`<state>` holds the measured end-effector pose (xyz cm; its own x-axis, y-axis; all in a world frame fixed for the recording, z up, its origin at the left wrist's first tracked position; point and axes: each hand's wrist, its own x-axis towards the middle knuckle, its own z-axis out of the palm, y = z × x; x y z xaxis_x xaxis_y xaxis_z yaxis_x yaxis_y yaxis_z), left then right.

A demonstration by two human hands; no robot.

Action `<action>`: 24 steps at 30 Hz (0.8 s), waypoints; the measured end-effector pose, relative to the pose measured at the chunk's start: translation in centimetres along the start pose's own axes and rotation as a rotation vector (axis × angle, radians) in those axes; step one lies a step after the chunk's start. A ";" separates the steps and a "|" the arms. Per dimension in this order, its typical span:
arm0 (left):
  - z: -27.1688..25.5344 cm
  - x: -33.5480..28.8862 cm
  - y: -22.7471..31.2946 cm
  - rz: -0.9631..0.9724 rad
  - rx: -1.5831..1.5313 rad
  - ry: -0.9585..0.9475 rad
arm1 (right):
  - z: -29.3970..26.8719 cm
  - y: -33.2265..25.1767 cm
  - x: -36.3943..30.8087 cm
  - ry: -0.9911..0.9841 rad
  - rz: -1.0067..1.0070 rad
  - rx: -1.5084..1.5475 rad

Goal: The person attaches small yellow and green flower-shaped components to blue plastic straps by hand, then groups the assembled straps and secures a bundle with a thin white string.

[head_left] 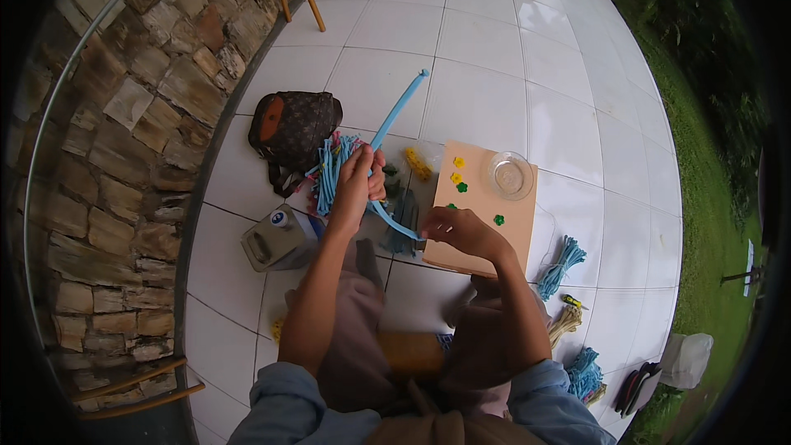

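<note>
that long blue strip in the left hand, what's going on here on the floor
A person sits on the white tiled floor with both hands busy. The left hand grips a long, light blue flexible strip that rises away from the body and bends under the hand. The right hand rests at the near edge of a flat tan board, which carries small yellow and green flower-shaped pieces and a clear round glass dish. Bundles of blue strips lie beside a brown patterned bag.
</note>
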<state>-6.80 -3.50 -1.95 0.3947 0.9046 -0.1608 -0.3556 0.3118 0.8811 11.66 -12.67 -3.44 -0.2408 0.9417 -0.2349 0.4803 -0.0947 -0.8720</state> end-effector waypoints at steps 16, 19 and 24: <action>1.9 1.4 -2.2 -0.186 0.244 -0.055 | 2.1 11.4 2.8 0.444 -0.059 -0.601; 2.0 1.6 -2.3 -0.209 0.336 -0.035 | 1.9 11.8 2.9 0.449 -0.096 -0.573; 1.2 2.0 -3.7 -0.052 0.581 -0.020 | 0.8 8.6 3.5 0.526 -0.177 -0.343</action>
<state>-3.65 -3.16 -5.01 0.4171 0.8849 -0.2071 0.1853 0.1403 0.9726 14.24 -10.48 -12.11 0.0620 0.9741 0.2173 0.7344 0.1030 -0.6709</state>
